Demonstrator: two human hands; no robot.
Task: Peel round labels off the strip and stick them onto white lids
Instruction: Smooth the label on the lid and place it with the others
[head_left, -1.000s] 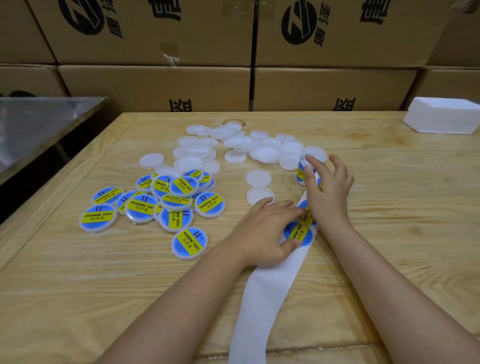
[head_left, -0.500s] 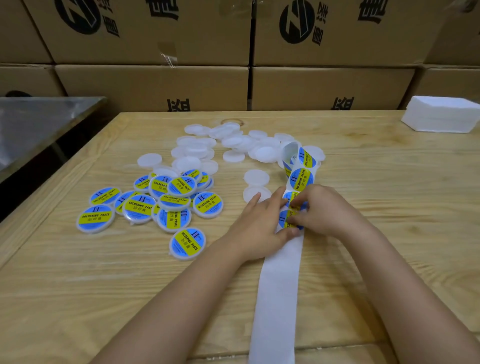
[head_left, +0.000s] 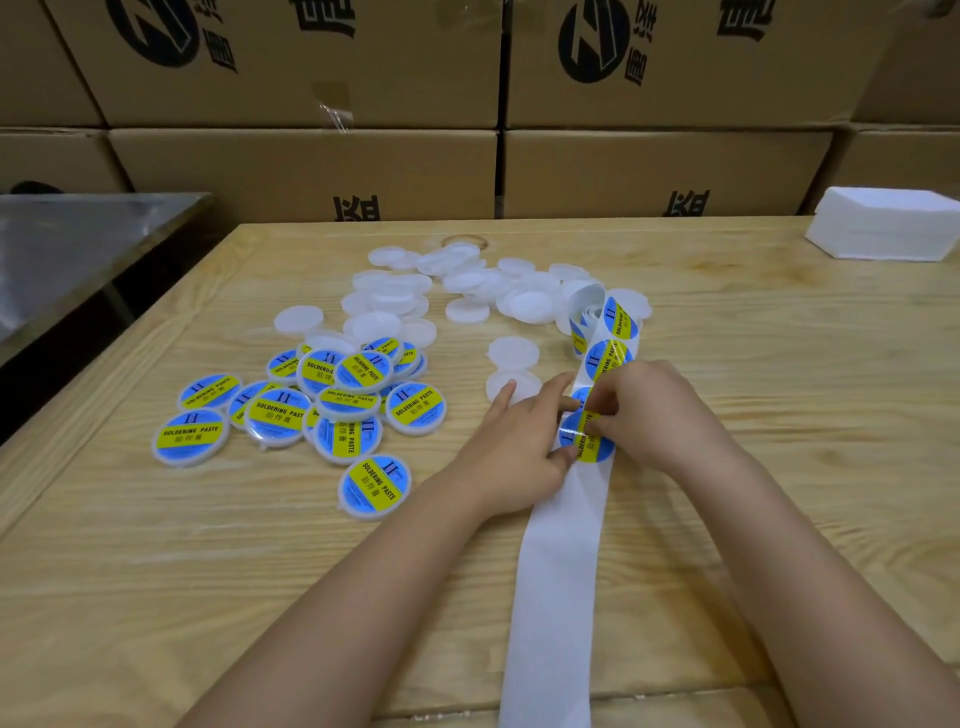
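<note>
A white backing strip (head_left: 558, 561) runs from the table's near edge up to a curled roll end (head_left: 587, 306) and carries round blue-and-yellow labels. My right hand (head_left: 654, 410) pinches the edge of the lowest label (head_left: 584, 441) on the strip. My left hand (head_left: 514, 441) lies flat beside it, its fingers pressing the strip's left edge. Two plain white lids (head_left: 511, 371) lie just past my left hand. Several more plain lids (head_left: 467, 283) are heaped farther back. Labelled lids (head_left: 332, 400) are piled to the left.
The wooden table (head_left: 779, 467) has a white block (head_left: 888, 228) at its far right corner. Cardboard boxes (head_left: 311, 171) are stacked behind the table. A metal surface (head_left: 78, 244) stands to the left.
My right hand came back from the roll end to the strip and now pinches the lowest label. The strip has straightened and more labels have uncurled. My left hand stayed on the strip.
</note>
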